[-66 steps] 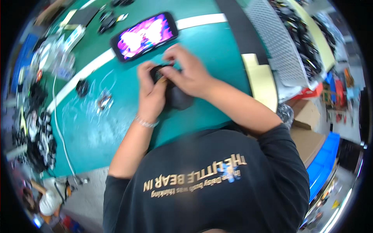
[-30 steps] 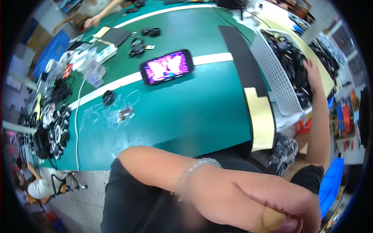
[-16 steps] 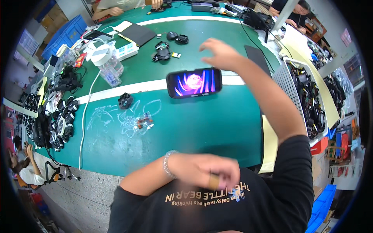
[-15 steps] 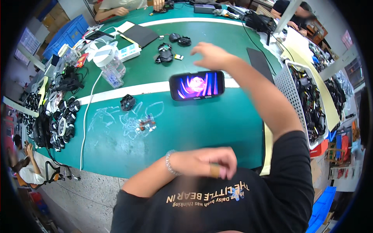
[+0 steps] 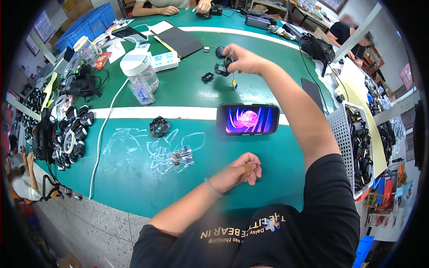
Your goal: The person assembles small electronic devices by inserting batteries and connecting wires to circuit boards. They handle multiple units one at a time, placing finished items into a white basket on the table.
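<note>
Right hand (image 5: 245, 61) over the far part of the counter (image 5: 268, 174), fingers bent in a close pinch on a dark housing (image 5: 221, 69); it looks lifted. A small silver-and-yellow piece (image 5: 235, 84) dangles below on a thin lead. Left hand (image 5: 240, 172) near the near edge, fingers half curled; cannot tell whether they enclose anything.

Risks, my judgement: the dangling piece could catch on the phone (image 5: 248, 119) and strain the lead at its joint; a fingertip-only pinch could let the housing slip; a low swing could knock the loose black part (image 5: 207, 77) away.

Materials: housing dark, hard-looking, irregular, apparently with a greenish board. Phone a rounded slab, screen lit pink and violet. Jar (image 5: 148, 80) clear, white-lidded. Ribbed black piece (image 5: 159, 127) roundish. Packet (image 5: 182, 157) crinkled clear film, reddish bits inside. Basket (image 5: 340, 138) pale, perforated. Counter smooth green, white-striped
</note>
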Demonstrator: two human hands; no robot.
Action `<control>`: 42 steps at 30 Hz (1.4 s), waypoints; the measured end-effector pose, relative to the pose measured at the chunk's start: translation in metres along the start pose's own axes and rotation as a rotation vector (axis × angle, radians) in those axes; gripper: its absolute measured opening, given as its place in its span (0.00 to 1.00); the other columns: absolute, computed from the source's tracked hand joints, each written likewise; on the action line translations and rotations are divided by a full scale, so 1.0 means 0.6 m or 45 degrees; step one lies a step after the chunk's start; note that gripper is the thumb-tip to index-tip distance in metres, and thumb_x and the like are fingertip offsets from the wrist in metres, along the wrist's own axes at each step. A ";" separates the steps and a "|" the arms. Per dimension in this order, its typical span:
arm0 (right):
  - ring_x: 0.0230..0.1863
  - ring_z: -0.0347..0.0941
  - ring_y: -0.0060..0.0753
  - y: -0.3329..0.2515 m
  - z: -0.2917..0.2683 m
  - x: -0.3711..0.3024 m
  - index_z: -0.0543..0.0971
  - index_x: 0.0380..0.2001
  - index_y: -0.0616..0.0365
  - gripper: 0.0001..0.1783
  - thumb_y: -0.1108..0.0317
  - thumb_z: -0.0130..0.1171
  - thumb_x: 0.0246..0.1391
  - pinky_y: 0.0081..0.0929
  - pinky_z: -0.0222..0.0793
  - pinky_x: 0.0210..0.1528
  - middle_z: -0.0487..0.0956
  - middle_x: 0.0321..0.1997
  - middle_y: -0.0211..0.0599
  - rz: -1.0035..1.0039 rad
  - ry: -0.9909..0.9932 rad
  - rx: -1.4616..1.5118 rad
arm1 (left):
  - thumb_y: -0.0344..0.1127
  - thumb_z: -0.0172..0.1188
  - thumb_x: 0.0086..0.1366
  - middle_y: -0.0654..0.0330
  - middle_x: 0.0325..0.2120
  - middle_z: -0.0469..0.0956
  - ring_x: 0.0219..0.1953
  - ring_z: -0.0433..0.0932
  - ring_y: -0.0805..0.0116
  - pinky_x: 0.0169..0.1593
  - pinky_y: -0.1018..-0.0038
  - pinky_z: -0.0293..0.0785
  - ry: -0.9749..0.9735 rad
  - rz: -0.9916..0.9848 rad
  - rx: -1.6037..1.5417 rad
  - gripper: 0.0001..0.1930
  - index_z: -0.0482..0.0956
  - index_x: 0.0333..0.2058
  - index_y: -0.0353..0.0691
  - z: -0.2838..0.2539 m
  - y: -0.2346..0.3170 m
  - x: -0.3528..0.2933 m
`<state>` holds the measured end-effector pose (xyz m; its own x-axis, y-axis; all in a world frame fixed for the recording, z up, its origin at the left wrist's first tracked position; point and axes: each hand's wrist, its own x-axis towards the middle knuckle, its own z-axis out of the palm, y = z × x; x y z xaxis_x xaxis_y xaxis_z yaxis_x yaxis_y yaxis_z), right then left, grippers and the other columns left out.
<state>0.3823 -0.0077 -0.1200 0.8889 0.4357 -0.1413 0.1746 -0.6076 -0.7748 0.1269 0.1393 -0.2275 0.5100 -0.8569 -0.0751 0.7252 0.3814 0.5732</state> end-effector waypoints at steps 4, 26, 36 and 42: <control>0.36 0.69 0.23 -0.045 -0.031 -0.101 0.64 0.51 0.54 0.28 0.71 0.58 0.45 0.20 0.66 0.35 0.71 0.41 0.35 -0.230 0.104 0.657 | 0.35 0.46 0.67 0.55 0.34 0.73 0.31 0.74 0.68 0.37 0.75 0.72 -0.008 -0.002 -0.104 0.08 0.64 0.43 0.42 -0.006 0.009 0.000; 0.46 0.69 0.28 -0.021 0.189 -0.494 0.58 0.56 0.61 0.28 0.80 0.50 0.51 0.25 0.70 0.45 0.68 0.48 0.39 -0.128 0.066 1.118 | 0.59 0.54 0.60 0.50 0.48 0.70 0.42 0.77 0.55 0.39 0.66 0.78 -0.279 -0.135 -0.271 0.35 0.57 0.59 0.46 0.028 -0.016 -0.016; 0.48 0.69 0.29 -0.038 0.255 -0.483 0.66 0.47 0.63 0.22 0.87 0.42 0.46 0.24 0.65 0.48 0.65 0.50 0.40 -0.222 0.469 0.648 | 0.39 0.52 0.66 0.57 0.41 0.69 0.41 0.76 0.68 0.38 0.69 0.81 0.201 0.167 -0.170 0.16 0.59 0.49 0.45 0.031 -0.013 -0.014; 0.40 0.69 0.25 -0.015 0.272 -0.479 0.68 0.44 0.63 0.20 0.87 0.44 0.45 0.21 0.64 0.40 0.68 0.46 0.41 -0.360 0.858 0.508 | 0.41 0.48 0.68 0.60 0.36 0.70 0.36 0.75 0.72 0.31 0.77 0.75 0.291 0.226 0.155 0.13 0.61 0.46 0.44 0.047 -0.004 -0.019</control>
<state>0.0559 -0.0192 -0.1729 0.9191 -0.0317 0.3927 0.3793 -0.1985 -0.9038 0.1065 0.1387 -0.2051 0.7242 -0.6755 -0.1387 0.5622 0.4619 0.6860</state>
